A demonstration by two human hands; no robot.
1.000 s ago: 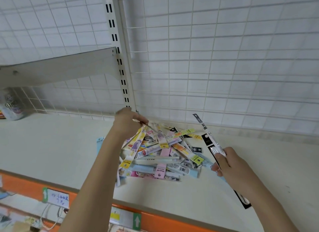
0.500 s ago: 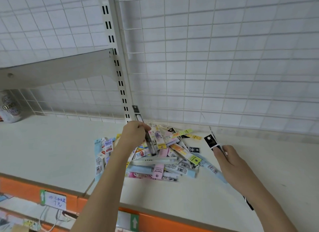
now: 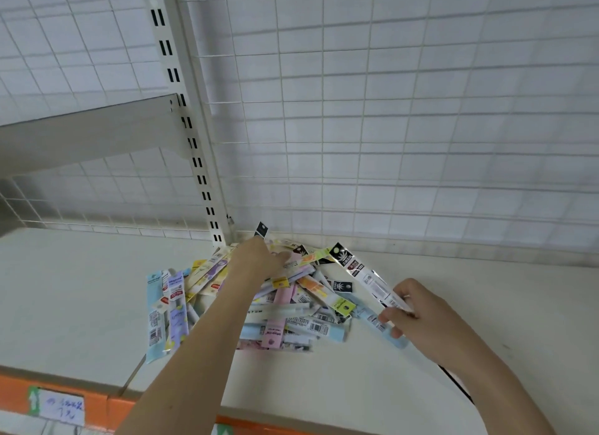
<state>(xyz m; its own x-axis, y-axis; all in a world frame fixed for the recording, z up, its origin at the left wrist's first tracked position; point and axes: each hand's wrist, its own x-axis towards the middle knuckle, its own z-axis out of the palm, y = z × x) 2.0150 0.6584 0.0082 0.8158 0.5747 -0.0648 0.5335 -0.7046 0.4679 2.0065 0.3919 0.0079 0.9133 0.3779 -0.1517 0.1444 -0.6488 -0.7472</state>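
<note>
A heap of long, thin pen packets (image 3: 291, 308) in pastel colours lies on a cream shelf (image 3: 81, 289). My left hand (image 3: 256, 259) reaches into the back of the heap and grips a packet with a black top (image 3: 261, 230) that sticks up behind the hand. My right hand (image 3: 411, 308), at the heap's right edge, pinches the lower end of a clear packet with a black header (image 3: 359, 269) that slants up to the left over the heap.
A white wire grid (image 3: 389, 126) backs the shelf, with a slotted upright (image 3: 191, 136) and a bracket (image 3: 87, 133) at left. The shelf's orange front edge (image 3: 107, 402) carries a handwritten price label (image 3: 61, 405). Several packets lie spread left of the heap.
My left hand dropped a bunch of coloured packets to the left and took hold of a black-topped one at the back. My right hand's packet now slants over the heap.
</note>
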